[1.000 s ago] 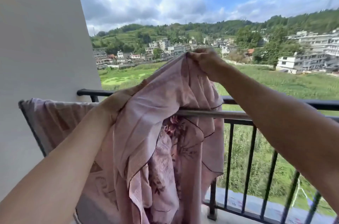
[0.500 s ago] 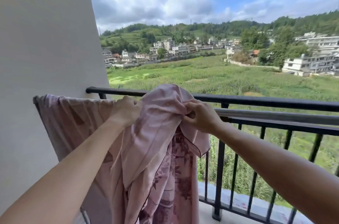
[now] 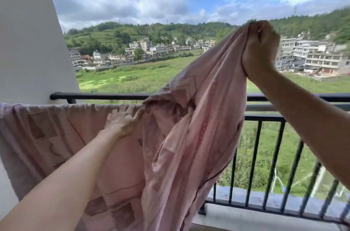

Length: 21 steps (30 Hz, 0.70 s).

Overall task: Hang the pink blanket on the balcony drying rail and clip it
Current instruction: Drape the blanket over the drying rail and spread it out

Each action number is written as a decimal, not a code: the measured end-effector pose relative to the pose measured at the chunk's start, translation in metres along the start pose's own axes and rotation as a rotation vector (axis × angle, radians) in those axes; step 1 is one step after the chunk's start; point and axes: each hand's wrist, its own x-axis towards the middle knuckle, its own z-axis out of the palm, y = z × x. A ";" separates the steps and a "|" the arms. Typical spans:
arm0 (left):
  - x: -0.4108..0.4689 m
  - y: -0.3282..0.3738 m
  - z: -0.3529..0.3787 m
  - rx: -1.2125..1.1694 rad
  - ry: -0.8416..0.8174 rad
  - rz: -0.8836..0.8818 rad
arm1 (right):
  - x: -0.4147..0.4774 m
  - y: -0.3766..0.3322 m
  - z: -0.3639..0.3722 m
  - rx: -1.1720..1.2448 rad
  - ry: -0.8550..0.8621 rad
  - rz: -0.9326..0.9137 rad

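Observation:
The pink patterned blanket (image 3: 181, 136) hangs over the silver drying rail (image 3: 265, 107) on the left half and rises in a bunched fold to the upper right. My right hand (image 3: 259, 49) grips the blanket's edge in a fist, held high above the rail. My left hand (image 3: 123, 121) lies flat with fingers spread on the draped part, pressing it just below the rail. The rail's left stretch is hidden under the cloth. No clip is in view.
A black balcony railing (image 3: 98, 96) with vertical bars (image 3: 255, 155) runs behind the drying rail. A white wall (image 3: 28, 41) stands at the left. Beyond lie green fields, buildings and hills.
My right hand has swung up and to the right, pulling the bunched blanket out along the rail. My left hand has let go and now presses flat on the draped cloth.

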 end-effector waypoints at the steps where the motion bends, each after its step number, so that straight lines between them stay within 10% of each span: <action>1: 0.003 0.006 -0.004 0.075 0.006 -0.005 | 0.025 -0.001 -0.019 0.033 0.100 0.027; 5: 0.010 0.026 -0.009 0.220 0.003 -0.061 | 0.074 0.028 -0.105 -0.187 0.213 0.112; 12: 0.014 0.084 0.006 0.102 0.049 0.182 | -0.028 0.072 -0.152 -1.047 -1.114 0.445; 21: 0.009 0.103 0.009 0.077 0.077 0.195 | -0.079 0.079 -0.007 -0.869 -0.949 0.059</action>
